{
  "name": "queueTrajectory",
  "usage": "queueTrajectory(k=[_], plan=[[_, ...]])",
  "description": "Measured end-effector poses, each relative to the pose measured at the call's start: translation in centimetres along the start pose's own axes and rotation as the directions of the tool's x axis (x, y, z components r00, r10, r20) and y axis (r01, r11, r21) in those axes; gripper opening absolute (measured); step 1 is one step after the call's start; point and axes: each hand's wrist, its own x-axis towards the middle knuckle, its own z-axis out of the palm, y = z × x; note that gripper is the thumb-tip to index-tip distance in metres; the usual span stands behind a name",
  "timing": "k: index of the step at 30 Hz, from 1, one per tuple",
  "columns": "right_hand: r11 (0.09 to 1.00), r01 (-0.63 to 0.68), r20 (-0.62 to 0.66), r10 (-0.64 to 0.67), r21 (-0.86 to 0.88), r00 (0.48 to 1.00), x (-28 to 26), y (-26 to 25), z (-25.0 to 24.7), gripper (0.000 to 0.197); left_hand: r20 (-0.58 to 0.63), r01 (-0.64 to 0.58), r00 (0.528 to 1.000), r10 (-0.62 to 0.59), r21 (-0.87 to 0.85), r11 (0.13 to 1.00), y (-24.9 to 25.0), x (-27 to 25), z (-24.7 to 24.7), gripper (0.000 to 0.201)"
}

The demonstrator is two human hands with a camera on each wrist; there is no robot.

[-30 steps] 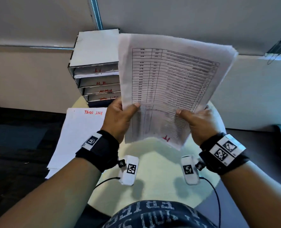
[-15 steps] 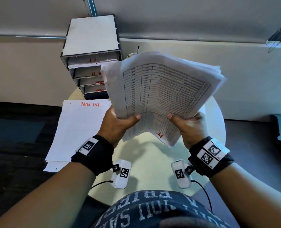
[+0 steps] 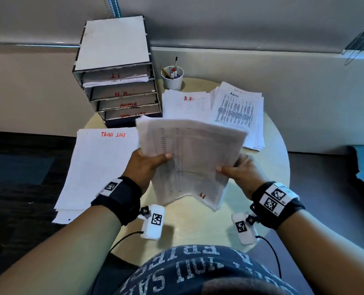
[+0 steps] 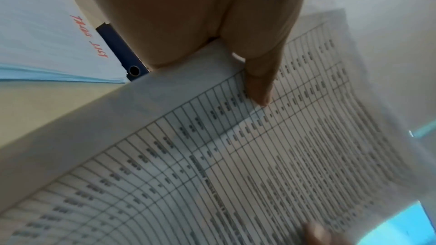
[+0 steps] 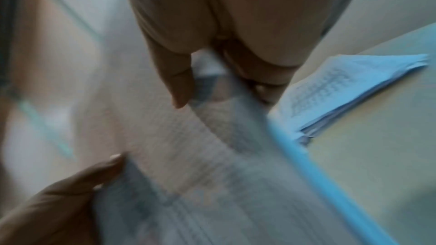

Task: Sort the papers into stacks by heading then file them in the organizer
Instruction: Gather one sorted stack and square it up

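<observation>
Both hands hold a sheaf point(image 3: 189, 158) of tabulated sheets in the middle of the frame, above the round desk point(image 3: 198, 222). The left hand point(image 3: 143, 167) pinches its left edge, thumb on top and the other fingers hidden underneath; the right hand point(image 3: 240, 173) pinches the right edge the same way. A red mark near the sheaf's lower corner looks like the I.T. heading, though it is too small to be sure.

The organizer point(image 3: 117, 81) stands at the upper left, its trays labelled I.T., H.R., Admin and Task List from the top down. The top tray already has paper in it. An H.R. stack point(image 3: 185, 105) and an Admin stack point(image 3: 238, 111) lie side by side to the organizer's right, a Task List stack point(image 3: 93, 167) hangs over the desk's left edge, and a pen cup point(image 3: 172, 78) sits just beside the organizer.

The sheaf is light and floppy: it bows between the two grips and its far edge fans out loosely. I'd guess the sheets will slide against each other, so squaring them on the desk first, then holding both long edges near the middle, should keep them together going into a tray.
</observation>
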Motion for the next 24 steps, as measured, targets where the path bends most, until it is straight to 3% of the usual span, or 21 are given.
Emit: queueTrajectory(k=[2, 3, 6, 9, 12, 14, 17, 18, 20, 24], plan=[[0.999, -0.018, -0.023, 0.017, -0.032, 1.000, -0.1, 0.7, -1.2, 0.021, -0.016, 0.013, 1.000, -0.018, -0.266, 0.964, 0.4, 0.6, -0.7, 0.042], [0.999, -0.040, -0.034, 0.040, -0.009, 0.999, -0.4, 0.9, -1.6, 0.015, 0.003, 0.049, 0.999, -0.053, -0.423, 0.905, 0.3, 1.0, -1.3, 0.052], [0.970, -0.093, -0.034, 0.103, 0.223, 0.994, -0.9, 1.6, -1.9, 0.061, 0.119, 0.211, 0.977, -0.179, -0.692, 0.690, -0.5, 1.6, -2.2, 0.081], [0.912, -0.053, -0.020, 0.067, 0.407, 0.998, -1.2, 0.3, 0.3, 0.032, 0.223, 0.317, 0.948, -0.228, -0.737, 0.597, -1.6, 0.9, -0.9, 0.067], [0.963, 0.013, -0.088, 0.011, 0.268, 0.996, -0.9, -1.1, 0.8, 0.023, 0.203, 0.324, 0.940, -0.275, -0.787, 0.525, -2.8, 0.8, -1.5, 0.077], [0.987, 0.021, -0.088, -0.007, 0.162, 0.996, -0.6, -1.8, -0.4, 0.019, 0.063, 0.231, 0.957, -0.284, -0.759, 0.609, -2.5, 1.4, -3.7, 0.074], [0.997, 0.047, -0.086, -0.042, 0.057, 0.995, -0.6, -2.9, -2.1, 0.017, -0.052, 0.136, 0.981, -0.187, -0.508, 0.850, -1.0, 2.0, -6.8, 0.048], [0.997, 0.054, -0.088, -0.049, 0.052, 0.995, -0.7, -3.4, -2.4, 0.016, -0.027, 0.126, 0.988, -0.150, -0.403, 0.907, -0.2, 2.0, -7.4, 0.049], [0.993, 0.035, -0.080, -0.026, 0.109, 0.996, -0.6, -4.2, -2.5, 0.019, 0.039, 0.111, 0.994, -0.105, -0.234, 0.966, 1.3, 1.9, -8.0, 0.071], [0.946, -0.069, 0.012, 0.069, 0.317, 0.998, 0.1, -4.9, -2.6, 0.030, 0.125, 0.122, 0.986, -0.110, -0.090, 0.988, 3.7, 1.8, -8.7, 0.090]])
